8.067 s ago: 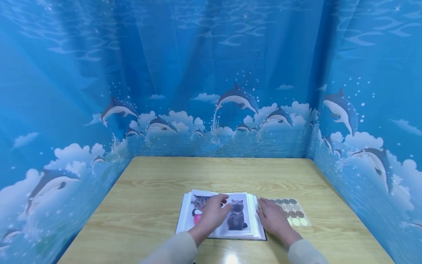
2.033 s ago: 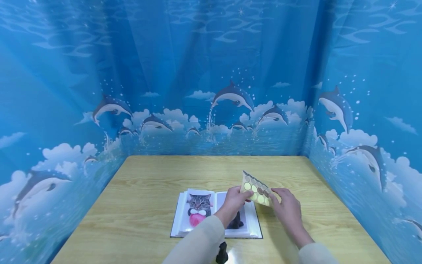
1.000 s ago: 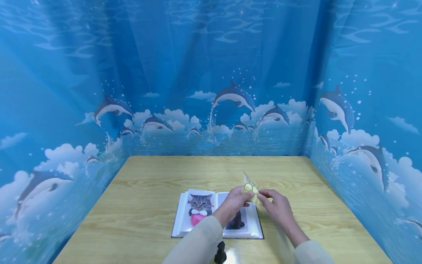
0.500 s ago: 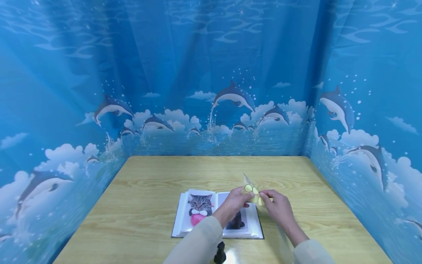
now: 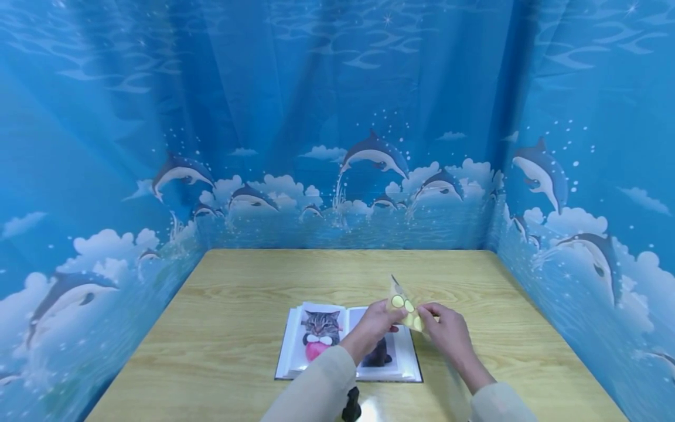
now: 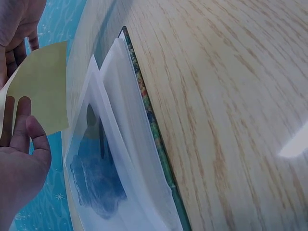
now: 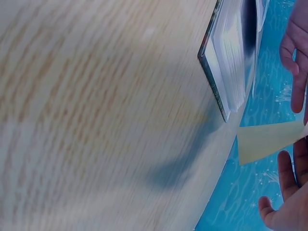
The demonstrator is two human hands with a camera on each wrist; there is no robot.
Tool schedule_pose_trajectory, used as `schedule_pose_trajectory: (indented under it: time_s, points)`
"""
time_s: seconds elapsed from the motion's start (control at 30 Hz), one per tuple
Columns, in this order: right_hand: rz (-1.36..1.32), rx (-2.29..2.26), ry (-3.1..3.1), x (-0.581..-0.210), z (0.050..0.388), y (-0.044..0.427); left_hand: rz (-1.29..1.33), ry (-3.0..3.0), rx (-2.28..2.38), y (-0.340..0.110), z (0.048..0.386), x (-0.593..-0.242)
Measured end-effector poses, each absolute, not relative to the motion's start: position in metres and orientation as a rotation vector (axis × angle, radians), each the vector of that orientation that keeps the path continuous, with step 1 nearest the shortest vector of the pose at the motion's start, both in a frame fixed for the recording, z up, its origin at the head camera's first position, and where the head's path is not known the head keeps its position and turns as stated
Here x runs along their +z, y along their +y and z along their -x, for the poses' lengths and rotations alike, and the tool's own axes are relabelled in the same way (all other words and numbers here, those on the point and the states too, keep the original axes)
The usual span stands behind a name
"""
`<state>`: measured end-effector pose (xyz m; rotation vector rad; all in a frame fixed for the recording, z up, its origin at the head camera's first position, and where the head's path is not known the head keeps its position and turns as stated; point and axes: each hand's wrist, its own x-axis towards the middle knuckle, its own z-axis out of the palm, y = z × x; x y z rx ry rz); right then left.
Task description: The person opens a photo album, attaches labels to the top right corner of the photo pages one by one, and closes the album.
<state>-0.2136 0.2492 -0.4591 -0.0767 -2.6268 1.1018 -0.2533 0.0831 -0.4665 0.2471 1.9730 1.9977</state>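
We see plain, pale cream cloth on the left sleeve (image 5: 317, 384) and the right sleeve (image 5: 501, 404), both stopping short of the bare left hand (image 5: 375, 322) and right hand (image 5: 448, 332). Beside the left sleeve we make out a small, lumpy black piece (image 5: 351, 405), too indistinct for us to name.

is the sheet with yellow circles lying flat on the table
No, the left hand and right hand hold the sheet above the table.
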Motion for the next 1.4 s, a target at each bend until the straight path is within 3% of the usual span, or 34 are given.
schedule_pose_trajectory:
  time_s: [0.73,1.23,1.4]
  points:
    - [0.191,1.126,-2.625,-0.461,0.212,0.266,-0.002,2.169,1.978,0.089,0.249,-0.468]
    - [0.285,1.152,-2.605,-0.459,0.212,0.289,0.008,2.250,1.925,0.094,0.244,-0.477]
    - [0.299,1.189,-2.605,-0.461,0.212,0.290,-0.085,2.471,1.659,0.095,0.239,-0.474]
